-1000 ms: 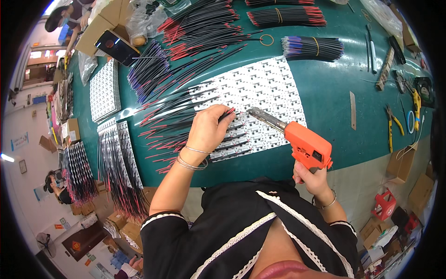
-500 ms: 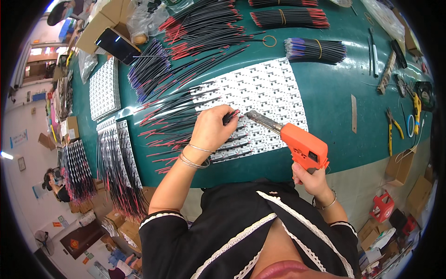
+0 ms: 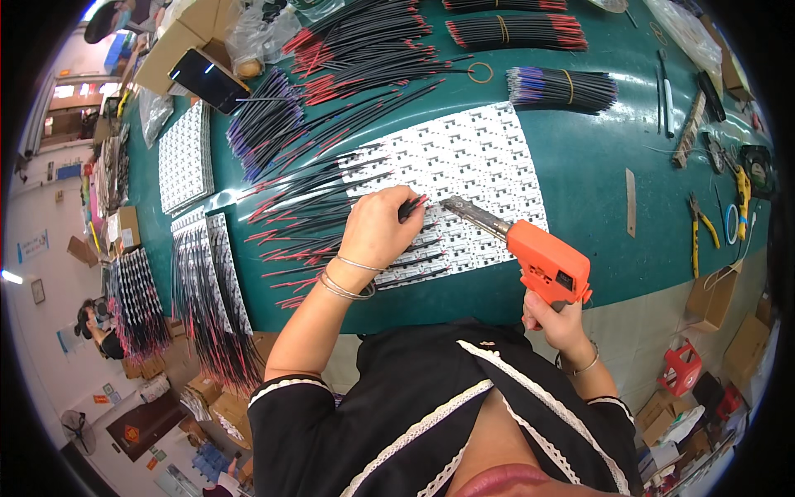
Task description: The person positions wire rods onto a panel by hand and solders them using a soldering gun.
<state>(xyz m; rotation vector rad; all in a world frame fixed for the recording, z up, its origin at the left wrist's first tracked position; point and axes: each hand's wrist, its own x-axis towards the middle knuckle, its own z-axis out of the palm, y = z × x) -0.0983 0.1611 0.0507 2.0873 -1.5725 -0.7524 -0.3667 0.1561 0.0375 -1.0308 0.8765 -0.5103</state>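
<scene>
My left hand (image 3: 383, 225) is closed in a pinch on short black wires (image 3: 411, 205) with red ends, above a white sheet of small circuit boards (image 3: 489, 157). In my right hand (image 3: 559, 321) is an orange soldering gun (image 3: 548, 261), gripped by its handle. Its metal tip points left and hovers over the sheet, a small gap to the right of the pinched wires. Rows of black wires with red ends (image 3: 306, 199) stretch leftward from the sheet's left part. How many wires my fingers hold is hidden.
Loose red-ended wires (image 3: 364, 50) and blue-ended wires (image 3: 265, 124) lie beyond the sheet. A banded blue-ended bundle (image 3: 563, 89) is at the back. Stacked board sheets (image 3: 186, 157) and a phone (image 3: 209, 80) are left; pliers (image 3: 702, 232) and a metal strip (image 3: 631, 203) right.
The soldering gun and my right hand have shifted slightly right, drawing the tip a little away from the pinched wires. My left hand stays practically in place.
</scene>
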